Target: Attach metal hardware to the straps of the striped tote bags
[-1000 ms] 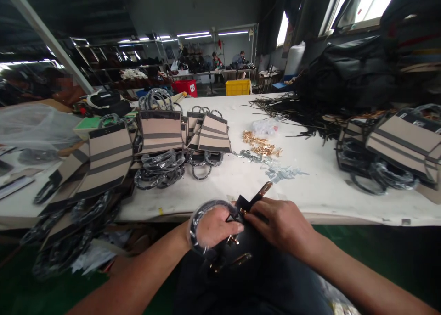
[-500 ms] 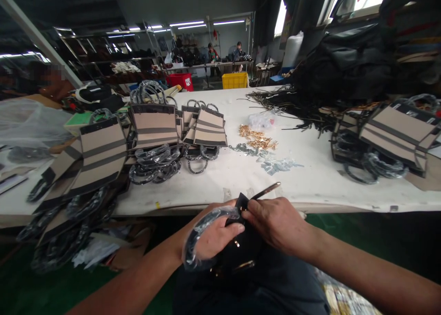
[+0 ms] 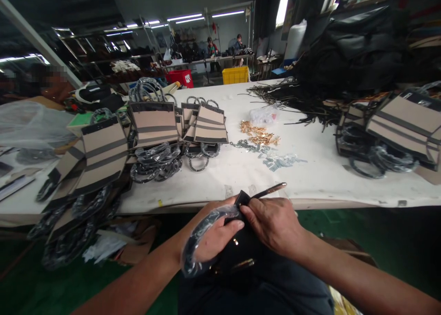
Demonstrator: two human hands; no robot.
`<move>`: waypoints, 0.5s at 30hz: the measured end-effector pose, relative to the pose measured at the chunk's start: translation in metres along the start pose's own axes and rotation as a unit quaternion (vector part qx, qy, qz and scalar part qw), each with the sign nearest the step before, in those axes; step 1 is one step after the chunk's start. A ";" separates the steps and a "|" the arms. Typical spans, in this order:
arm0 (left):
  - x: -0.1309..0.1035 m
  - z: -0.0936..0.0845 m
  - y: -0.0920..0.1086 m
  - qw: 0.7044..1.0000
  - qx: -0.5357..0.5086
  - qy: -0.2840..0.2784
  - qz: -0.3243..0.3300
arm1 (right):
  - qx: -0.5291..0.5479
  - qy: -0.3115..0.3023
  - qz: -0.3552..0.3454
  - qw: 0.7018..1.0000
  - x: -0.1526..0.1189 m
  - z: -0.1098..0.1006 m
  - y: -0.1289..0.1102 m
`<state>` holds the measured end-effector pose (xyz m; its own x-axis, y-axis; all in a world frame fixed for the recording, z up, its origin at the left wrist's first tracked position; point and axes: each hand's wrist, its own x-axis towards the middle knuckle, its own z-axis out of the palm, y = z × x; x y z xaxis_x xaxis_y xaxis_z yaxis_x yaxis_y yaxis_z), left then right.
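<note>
Your left hand [image 3: 215, 236]: closed round the black bag [image 3: 241, 255] in your lap, with the bag's plastic-wrapped ring handle [image 3: 196, 241] looped over the wrist. Your right hand [image 3: 274, 223]: fingertips pinched on a black strap tab [image 3: 243, 199] at the bag's top edge, from which a slim gold-tipped piece [image 3: 272, 189] sticks out to the right; what it is stays hard to make out. The bag's lower part is lost against your dark clothing.

White table [image 3: 310, 177], just beyond your hands: gold fittings [image 3: 259, 135] and silvery scraps [image 3: 275, 159] at centre. Striped tan bags [image 3: 155, 124] stand far left, some spilling off the near left edge. More striped bags [image 3: 403, 126] sit at right, cut off by the frame. Black straps [image 3: 292, 106] lie far right, under a dark heap.
</note>
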<state>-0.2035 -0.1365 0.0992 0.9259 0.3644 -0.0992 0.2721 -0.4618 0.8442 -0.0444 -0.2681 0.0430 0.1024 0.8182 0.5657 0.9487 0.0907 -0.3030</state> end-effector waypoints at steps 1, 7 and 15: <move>0.000 0.000 0.000 1.000 0.001 0.002 0.010 | 0.002 0.005 0.002 1.000 0.000 0.000 -0.001; 0.003 0.004 -0.009 1.000 0.001 -0.002 0.013 | 0.040 0.002 0.050 0.998 -0.005 0.009 -0.002; 0.040 -0.050 -0.009 0.981 -0.008 -0.189 0.051 | 0.251 -0.145 0.236 0.927 0.014 -0.023 0.015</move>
<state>-0.1819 -0.0771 0.1141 0.9800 -0.0102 -0.1986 0.1711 -0.4662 0.8680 -0.0216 -0.2680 0.0638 0.3177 0.9455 0.0709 0.5515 -0.1235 -0.8250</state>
